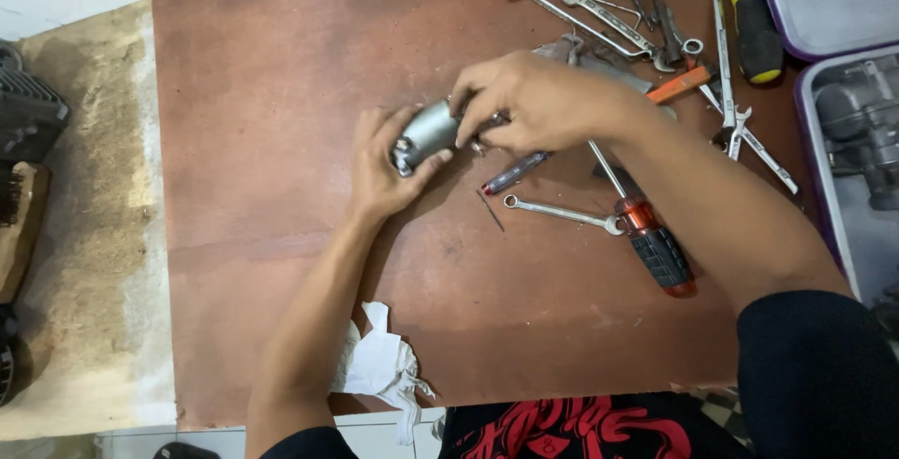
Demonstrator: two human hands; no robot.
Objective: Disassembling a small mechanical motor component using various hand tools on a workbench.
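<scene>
Fingers (pixel 408 161) of both hands curled around metal cylinder (pixel 427 131)

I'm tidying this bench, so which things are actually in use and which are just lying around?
In use:
left hand
right hand
grey metal cylinder, held by both

Lying about:
red-handled screwdriver
small spanner
yellow-handled screwdriver
spanner pile
white rag

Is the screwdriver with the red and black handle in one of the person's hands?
No. The red and black screwdriver lies on the brown board, while both hands hold a grey metal part.
</scene>
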